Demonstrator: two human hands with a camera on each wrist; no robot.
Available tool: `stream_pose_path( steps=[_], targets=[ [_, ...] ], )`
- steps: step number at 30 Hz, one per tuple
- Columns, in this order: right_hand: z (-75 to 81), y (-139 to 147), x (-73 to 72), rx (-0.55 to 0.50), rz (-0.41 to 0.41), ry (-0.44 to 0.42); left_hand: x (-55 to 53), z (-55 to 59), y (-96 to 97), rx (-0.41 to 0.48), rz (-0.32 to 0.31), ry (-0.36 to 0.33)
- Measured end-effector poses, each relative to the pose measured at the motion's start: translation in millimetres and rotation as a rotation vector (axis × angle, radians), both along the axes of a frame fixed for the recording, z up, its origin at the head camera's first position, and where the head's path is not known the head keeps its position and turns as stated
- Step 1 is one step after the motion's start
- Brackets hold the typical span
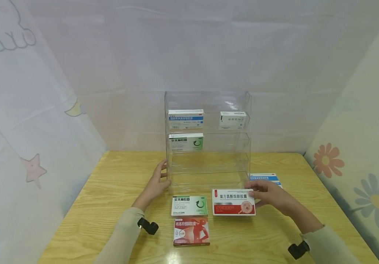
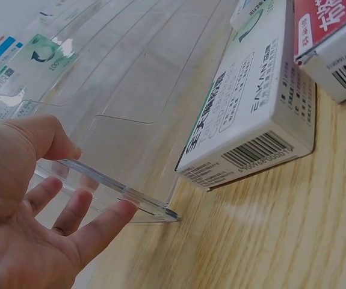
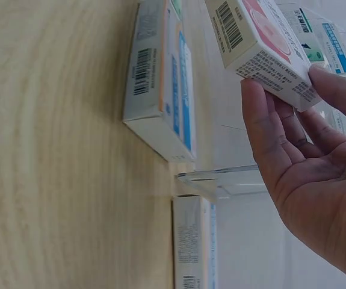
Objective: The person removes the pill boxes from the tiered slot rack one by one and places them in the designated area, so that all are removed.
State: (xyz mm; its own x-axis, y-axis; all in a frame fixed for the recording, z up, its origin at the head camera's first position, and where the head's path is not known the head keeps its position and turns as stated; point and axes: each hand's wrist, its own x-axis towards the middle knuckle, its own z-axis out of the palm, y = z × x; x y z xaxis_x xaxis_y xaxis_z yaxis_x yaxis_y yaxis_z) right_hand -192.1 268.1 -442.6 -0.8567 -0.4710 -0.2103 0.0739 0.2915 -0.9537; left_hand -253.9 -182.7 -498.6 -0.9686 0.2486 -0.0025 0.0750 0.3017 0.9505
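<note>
A clear plastic tiered rack (image 1: 209,161) stands upright on the table. My left hand (image 1: 153,186) grips its left side edge; in the left wrist view the thumb lies on one side of the clear panel (image 2: 124,189) and the fingers on the other. My right hand (image 1: 273,197) pinches the right end of a white and red medicine box (image 1: 230,202), held up in front of the rack's lower right, label facing me. In the right wrist view this raised box (image 3: 269,51) sits between thumb and fingertips.
In front of the rack lie a green and white box (image 1: 189,206) and a red box (image 1: 192,231). A blue and white box (image 1: 266,179) lies behind my right hand. Upper tiers hold a blue box (image 1: 186,120), a white box (image 1: 233,121) and a green one (image 1: 186,142).
</note>
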Motion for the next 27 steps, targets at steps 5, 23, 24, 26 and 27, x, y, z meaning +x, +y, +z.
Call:
stream_pose_path(
  steps=[5, 23, 24, 26, 27],
  targets=[
    [-7.2, 2.3, 7.3, 0.006, 0.009, -0.052, -0.2, -3.1, 0.5, 0.012, 0.011, 0.012],
    [-27.6, 7.8, 26.7, -0.053, 0.076, -0.168, 8.2, 13.7, 4.0, 0.004, 0.013, -0.006],
    [-28.5, 7.6, 27.6, -0.057, 0.077, -0.175, 10.6, 18.7, 4.7, 0.009, 0.012, -0.013],
    [-30.7, 7.3, 29.0, -0.067, 0.079, -0.189, 15.1, 28.4, 6.3, 0.015, 0.007, -0.031],
    [-31.6, 7.1, 29.6, -0.069, 0.079, -0.195, 16.7, 31.6, 6.6, 0.018, 0.003, -0.029]
  ],
)
